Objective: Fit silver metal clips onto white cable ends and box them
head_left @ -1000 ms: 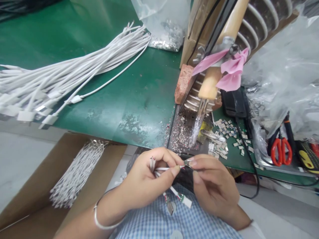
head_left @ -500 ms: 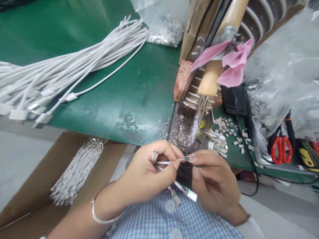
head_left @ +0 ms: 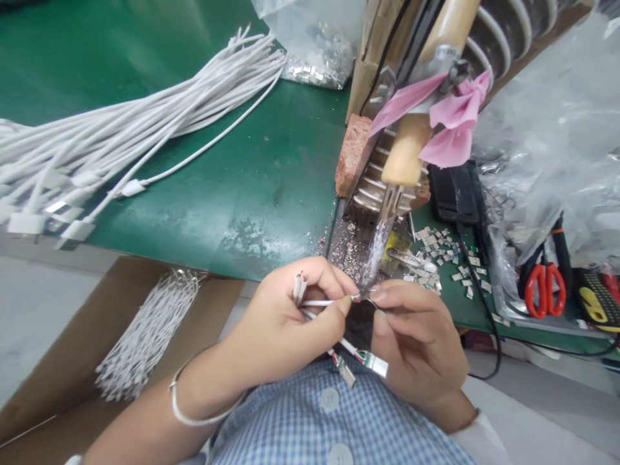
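My left hand is closed around several white cables, pinching one near its stripped end. Two of the cables hang below the palm, each ending in a metal connector with red and green at the joint. My right hand pinches a small metal connector against that stripped end. Right above the fingertips is the silvery tip of a soldering iron, fixed pointing down; it appears to meet the joint, though the exact contact is hard to see.
White cables lie on the green table at left. A cardboard box holds more below. Near the iron are a brick, loose connectors, red-handled scissors, a black device and plastic bags.
Both hands have moved slightly up, bringing the pinched cable end and connector to the iron's tip. The hanging connectors have shifted a little to the right.
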`<state>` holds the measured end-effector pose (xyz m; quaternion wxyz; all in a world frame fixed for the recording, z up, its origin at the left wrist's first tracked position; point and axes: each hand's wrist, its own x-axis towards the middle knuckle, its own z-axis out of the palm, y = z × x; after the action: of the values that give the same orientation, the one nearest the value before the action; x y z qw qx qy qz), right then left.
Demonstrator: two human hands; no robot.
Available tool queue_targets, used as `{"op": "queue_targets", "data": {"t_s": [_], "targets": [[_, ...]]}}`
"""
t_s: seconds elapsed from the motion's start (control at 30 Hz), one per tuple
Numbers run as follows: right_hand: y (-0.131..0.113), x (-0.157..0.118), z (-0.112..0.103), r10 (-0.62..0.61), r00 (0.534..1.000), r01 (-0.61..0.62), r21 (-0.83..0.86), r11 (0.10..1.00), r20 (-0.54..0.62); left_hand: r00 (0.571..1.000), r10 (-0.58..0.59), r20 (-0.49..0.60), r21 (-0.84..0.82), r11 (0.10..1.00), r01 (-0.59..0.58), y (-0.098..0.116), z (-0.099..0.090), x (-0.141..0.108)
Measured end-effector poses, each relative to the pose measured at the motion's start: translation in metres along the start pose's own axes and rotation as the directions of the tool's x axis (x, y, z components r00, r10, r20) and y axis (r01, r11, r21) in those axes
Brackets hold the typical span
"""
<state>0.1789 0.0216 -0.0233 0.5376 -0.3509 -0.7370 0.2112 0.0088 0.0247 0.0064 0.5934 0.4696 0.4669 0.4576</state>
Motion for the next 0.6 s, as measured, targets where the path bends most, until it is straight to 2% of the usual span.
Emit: {"op": "queue_targets", "data": {"t_s": [0.33,0.6], "targets": [[-0.0018,0.0019,-0.0009,0.000,1.000,0.000,-0.011,1.000,0.015,1.000,0.005,-0.023,-0.003,1.000,-0.005,0.0054,0.0020,0.0000],[-0.0032,0.0005,-0.0008,0.012,1.000,-0.012,0.012,1.000,0.021,1.000,0.014,0.010,0.000,1.000,-0.014,0.0052,0.0004,-0.0012]]}}
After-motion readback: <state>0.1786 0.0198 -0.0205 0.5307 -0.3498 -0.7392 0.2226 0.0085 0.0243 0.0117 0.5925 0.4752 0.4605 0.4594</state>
